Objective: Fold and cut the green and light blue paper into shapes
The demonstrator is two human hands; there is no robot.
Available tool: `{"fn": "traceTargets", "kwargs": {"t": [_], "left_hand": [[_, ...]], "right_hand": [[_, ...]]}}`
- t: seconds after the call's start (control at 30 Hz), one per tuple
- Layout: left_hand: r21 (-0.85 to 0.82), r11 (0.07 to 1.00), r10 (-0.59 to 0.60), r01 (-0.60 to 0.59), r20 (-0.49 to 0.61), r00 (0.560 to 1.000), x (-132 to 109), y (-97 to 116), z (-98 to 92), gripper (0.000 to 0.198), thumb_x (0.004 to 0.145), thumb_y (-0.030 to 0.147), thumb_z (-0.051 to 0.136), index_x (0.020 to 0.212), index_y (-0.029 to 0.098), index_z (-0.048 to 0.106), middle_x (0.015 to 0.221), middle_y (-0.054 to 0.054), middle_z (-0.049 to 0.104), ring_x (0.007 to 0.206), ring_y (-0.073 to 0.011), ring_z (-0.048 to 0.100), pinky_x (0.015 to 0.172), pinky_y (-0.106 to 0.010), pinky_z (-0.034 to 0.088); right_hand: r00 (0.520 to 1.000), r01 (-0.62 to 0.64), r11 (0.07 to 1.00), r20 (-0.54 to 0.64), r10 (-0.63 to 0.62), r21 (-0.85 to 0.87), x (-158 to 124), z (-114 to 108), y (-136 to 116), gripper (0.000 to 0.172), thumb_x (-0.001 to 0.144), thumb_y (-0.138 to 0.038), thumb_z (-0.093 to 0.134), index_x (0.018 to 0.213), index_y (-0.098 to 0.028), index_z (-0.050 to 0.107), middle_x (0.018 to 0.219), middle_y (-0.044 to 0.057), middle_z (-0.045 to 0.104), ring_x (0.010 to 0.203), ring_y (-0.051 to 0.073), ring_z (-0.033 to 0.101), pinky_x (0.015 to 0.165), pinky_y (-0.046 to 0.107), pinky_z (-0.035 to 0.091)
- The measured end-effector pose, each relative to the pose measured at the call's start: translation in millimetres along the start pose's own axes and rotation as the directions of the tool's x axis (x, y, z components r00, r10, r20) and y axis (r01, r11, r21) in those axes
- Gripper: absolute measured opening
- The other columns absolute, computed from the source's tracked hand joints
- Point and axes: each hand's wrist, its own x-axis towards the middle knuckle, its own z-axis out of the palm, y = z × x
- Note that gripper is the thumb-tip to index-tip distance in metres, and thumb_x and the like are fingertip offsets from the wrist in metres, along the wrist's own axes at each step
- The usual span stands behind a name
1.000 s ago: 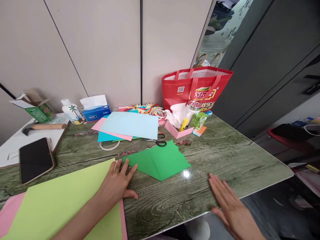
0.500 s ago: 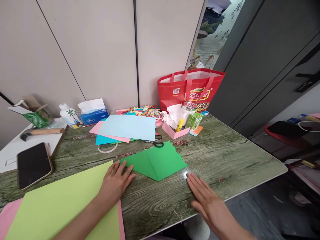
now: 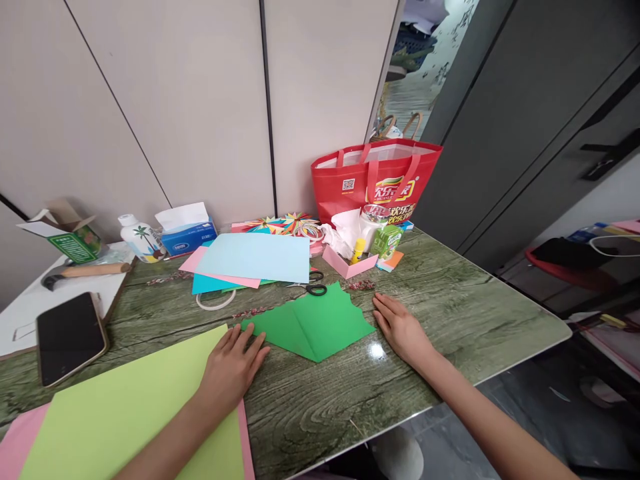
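A creased green paper piece (image 3: 320, 323) with a jagged right edge lies flat on the table. My left hand (image 3: 234, 363) rests open, fingers spread, across the corner of the yellow-green paper sheet (image 3: 130, 407). Its fingertips reach the left tip of the green piece. On the bare tabletop just right of the green paper is my right hand (image 3: 400, 325), flat and open with nothing in it. Black-handled scissors (image 3: 316, 289) lie behind the green piece, their blades partly hidden under a light blue sheet (image 3: 257, 257).
A pink paper tray (image 3: 350, 265), a yellow glue stick (image 3: 358, 251) and a red bag (image 3: 345, 190) stand at the back. At left are a phone (image 3: 71, 339), a hammer (image 3: 93, 270), a tissue box (image 3: 187, 237) and a white bottle (image 3: 140, 239). The table's edge (image 3: 480, 383) runs along the right.
My right hand has moved away from me across the table, from near the front edge to beside the green paper's right side. My left hand has stayed in place.
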Motion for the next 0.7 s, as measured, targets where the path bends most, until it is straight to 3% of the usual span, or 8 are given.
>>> {"fn": "traceTargets", "kwargs": {"t": [0.13,0.33,0.7], "left_hand": [[-0.018,1.000,-0.013,0.013,-0.008,1.000,-1,0,0.6,0.035,0.092,0.032,0.038,0.098,0.017,0.070,0.101,-0.013,0.070,0.092,-0.0291,0.065,0.079,-0.042,0.051],[0.009,1.000,0.009,-0.009,-0.002,1.000,0,0,0.6,0.036,0.092,0.030,0.038,0.097,0.016,0.071,0.101,-0.014,0.070,0.091,-0.0301,0.066,0.078,-0.043,0.053],[-0.023,0.999,-0.038,0.039,0.038,0.999,-3,1,1.1,0.035,0.092,0.032,0.038,0.101,0.019,0.069,0.104,-0.012,0.069,0.095,-0.0283,0.065,0.081,-0.042,0.052]], "right_hand": [[1.000,0.002,1.000,-0.029,-0.001,0.023,4,-1,1,0.028,0.092,-0.025,0.037,0.095,-0.011,0.062,0.102,0.016,0.063,0.095,0.025,0.057,0.085,0.039,0.048],[0.999,0.021,0.999,0.033,-0.022,0.044,16,-6,4,0.014,0.087,-0.017,0.040,0.092,-0.016,0.053,0.090,0.011,0.059,0.082,0.024,0.052,0.075,0.036,0.045],[0.998,-0.025,0.997,0.056,0.020,0.078,26,12,12,0.017,0.073,-0.008,0.038,0.086,-0.016,0.047,0.079,0.009,0.053,0.076,0.024,0.048,0.069,0.035,0.041]]}}
